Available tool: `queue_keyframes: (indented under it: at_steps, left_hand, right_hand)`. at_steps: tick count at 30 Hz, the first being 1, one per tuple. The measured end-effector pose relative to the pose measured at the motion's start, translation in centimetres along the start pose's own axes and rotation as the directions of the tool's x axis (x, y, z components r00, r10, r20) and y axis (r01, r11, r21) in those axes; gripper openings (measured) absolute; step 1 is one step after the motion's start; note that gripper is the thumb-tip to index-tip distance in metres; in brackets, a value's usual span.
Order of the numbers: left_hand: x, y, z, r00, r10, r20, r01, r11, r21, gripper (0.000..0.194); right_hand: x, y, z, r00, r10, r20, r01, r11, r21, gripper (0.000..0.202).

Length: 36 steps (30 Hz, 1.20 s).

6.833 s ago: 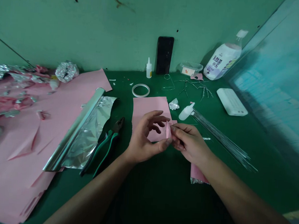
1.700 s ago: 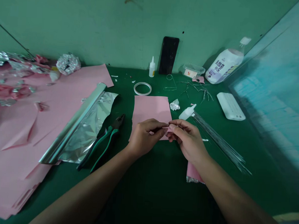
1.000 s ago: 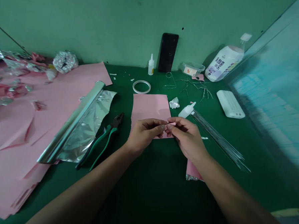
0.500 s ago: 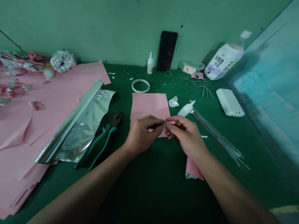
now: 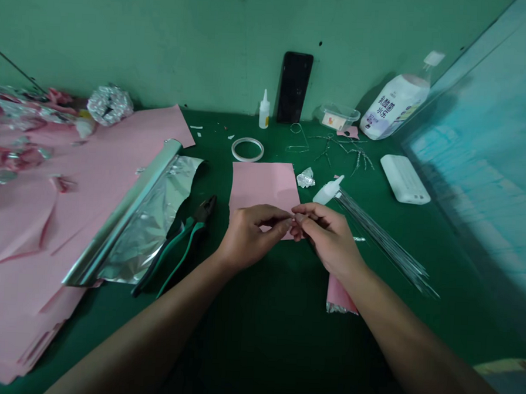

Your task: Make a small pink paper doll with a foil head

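My left hand (image 5: 256, 233) and my right hand (image 5: 325, 229) meet fingertip to fingertip above the near right part of a pink paper sheet (image 5: 264, 182). Both are closed in a pinch. Whatever lies between the fingertips is too small and too covered to name. From under my right wrist sticks out a pink piece with a crinkled foil edge (image 5: 340, 296); its upper part is hidden. Just beyond my right hand are a white glue bottle (image 5: 327, 191) lying on its side, a bundle of thin wires (image 5: 384, 241) and a crumpled foil ball (image 5: 306, 178).
Pliers (image 5: 190, 240) and a foil roll (image 5: 125, 213) lie left, beside stacked pink paper (image 5: 28, 302). Farther back are a tape ring (image 5: 248, 150), upright glue bottle (image 5: 264, 112), phone (image 5: 294, 87), plastic box (image 5: 337, 117), twisted wires (image 5: 345, 148), drink bottle (image 5: 395, 107) and white block (image 5: 405, 180).
The fingertips have shifted very slightly while both hands stay pinched together in the same place. The other things lie as before; the view has tilted a little.
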State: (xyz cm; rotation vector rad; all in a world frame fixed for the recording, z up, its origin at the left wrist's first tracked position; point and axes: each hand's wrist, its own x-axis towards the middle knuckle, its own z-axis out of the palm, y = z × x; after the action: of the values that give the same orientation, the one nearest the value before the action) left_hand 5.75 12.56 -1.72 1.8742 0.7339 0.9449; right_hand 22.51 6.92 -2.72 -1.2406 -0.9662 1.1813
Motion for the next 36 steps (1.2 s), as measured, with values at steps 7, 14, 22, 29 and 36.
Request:
queue_keyframes:
  at_steps: [7, 14, 22, 29, 36]
  left_hand:
    - [0.3, 0.0, -0.1, 0.984, -0.179, -0.007, 0.176, 0.975, -0.137, 0.013]
    - [0.3, -0.3, -0.3, 0.994, -0.092, -0.061, 0.087, 0.993, -0.082, 0.012]
    - [0.4, -0.2, -0.8, 0.991, 0.121, -0.055, -0.114, 0.986, 0.121, 0.011]
    - [0.2, -0.2, -0.3, 0.994, 0.015, -0.105, -0.027, 0.992, -0.122, 0.011]
    - [0.3, 0.2, 0.3, 0.938, -0.341, 0.054, 0.297, 0.718, -0.629, 0.028]
  right_hand:
    - [-0.6, -0.9, 0.2, 0.993, -0.122, 0.001, 0.119, 0.967, -0.227, 0.019]
    - [-0.7, -1.0, -0.1, 0.981, -0.191, 0.023, 0.189, 0.932, -0.308, 0.028]
    - [-0.5, -1.2, -0.7, 0.976, -0.215, 0.048, 0.215, 0.88, -0.424, 0.022]
    - [-0.6, -1.6, -0.3, 0.863, -0.487, 0.135, 0.456, 0.634, -0.625, 0.008]
    - [-0.8, -1.5, -0.3, 0.79, -0.599, 0.132, 0.515, 0.53, -0.674, 0.014]
